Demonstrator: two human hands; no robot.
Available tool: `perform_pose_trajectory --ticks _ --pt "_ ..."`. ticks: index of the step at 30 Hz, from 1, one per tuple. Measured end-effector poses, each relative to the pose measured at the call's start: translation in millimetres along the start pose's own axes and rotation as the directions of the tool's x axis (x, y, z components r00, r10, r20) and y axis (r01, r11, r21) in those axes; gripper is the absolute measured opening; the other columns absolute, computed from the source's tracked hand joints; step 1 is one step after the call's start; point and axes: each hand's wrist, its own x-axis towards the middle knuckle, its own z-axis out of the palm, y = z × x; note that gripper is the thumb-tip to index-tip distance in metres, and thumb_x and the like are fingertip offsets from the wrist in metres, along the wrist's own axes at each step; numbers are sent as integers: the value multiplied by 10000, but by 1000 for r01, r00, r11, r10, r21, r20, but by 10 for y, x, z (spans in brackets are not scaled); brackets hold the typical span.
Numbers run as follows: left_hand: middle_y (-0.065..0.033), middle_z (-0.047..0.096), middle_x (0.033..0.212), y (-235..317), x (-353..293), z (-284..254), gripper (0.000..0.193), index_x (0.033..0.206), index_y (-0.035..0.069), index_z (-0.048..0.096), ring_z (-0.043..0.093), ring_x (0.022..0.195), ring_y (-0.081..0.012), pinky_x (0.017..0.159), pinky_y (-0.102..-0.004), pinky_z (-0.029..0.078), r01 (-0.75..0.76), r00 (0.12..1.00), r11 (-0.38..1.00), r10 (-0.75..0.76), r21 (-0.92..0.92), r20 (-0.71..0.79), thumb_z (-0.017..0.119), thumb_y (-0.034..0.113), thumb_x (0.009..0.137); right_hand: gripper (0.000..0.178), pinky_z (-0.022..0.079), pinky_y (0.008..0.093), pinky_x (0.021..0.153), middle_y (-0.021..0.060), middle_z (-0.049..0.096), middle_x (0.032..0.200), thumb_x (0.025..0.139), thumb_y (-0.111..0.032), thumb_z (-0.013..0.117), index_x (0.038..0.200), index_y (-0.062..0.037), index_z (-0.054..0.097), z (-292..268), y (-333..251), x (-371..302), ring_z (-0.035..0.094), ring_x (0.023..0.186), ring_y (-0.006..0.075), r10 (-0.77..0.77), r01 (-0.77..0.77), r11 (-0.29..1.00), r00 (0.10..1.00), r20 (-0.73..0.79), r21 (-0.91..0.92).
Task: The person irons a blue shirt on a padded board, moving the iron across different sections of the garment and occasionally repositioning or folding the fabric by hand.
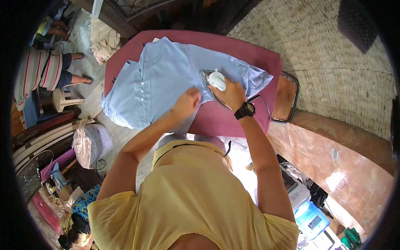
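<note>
A light blue button-up shirt [166, 68] lies spread over a maroon-covered ironing board [233, 123], its row of white buttons left of the middle. My right hand [231, 95] is wrapped round the handle of a clothes iron [217, 81] with a white top. The iron rests on the shirt near one sleeve [256, 79], close to the cloth's near edge. A black watch [245, 110] circles my right wrist. Over the shirt, left of the iron, my left hand [187, 102] is closed; whether cloth is pinched in it cannot be made out.
A metal rack end [287, 98] juts from the board's right side, beside a stone-faced ledge [333, 129]. Bags [89, 143] and stacked goods crowd the left. A person in a striped shirt [39, 71] is at the far left, near a plastic stool [64, 100]. A blue water jug [310, 218] stands lower right.
</note>
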Motion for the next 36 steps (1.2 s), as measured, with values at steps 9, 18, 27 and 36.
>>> perform_pose_trajectory --ticks 9,18,27,36 --pt "-76 617 1125 -863 1477 -1115 351 1110 143 623 529 1148 -301 942 -495 398 154 976 895 -72 418 -205 693 368 850 621 549 482 722 241 690 831 783 -582 703 1042 -18 680 19 342 -499 687 810 392 -90 81 994 989 115 75" --pt "-36 692 1050 -1181 1746 -1443 425 976 184 678 577 1147 -253 949 -362 414 428 858 900 -435 87 275 696 568 792 589 543 501 686 269 679 828 822 -539 692 1010 17 653 70 -76 -177 677 788 424 -33 31 997 999 26 68" --pt "-111 454 1377 -1212 1739 -1298 420 1389 218 490 490 1275 -336 1056 -454 415 254 961 902 -276 348 14 237 295 1063 597 538 516 726 295 673 876 850 -520 674 985 58 611 184 -711 1112 669 841 453 207 -180 958 972 -107 222" --pt "-162 573 1249 -1727 1801 -1122 470 1257 98 517 519 1228 -385 996 -466 426 79 995 926 -51 370 -85 316 460 1033 664 539 513 731 289 677 865 839 -602 647 970 49 627 240 -698 1168 674 853 445 203 -169 963 967 -155 208"
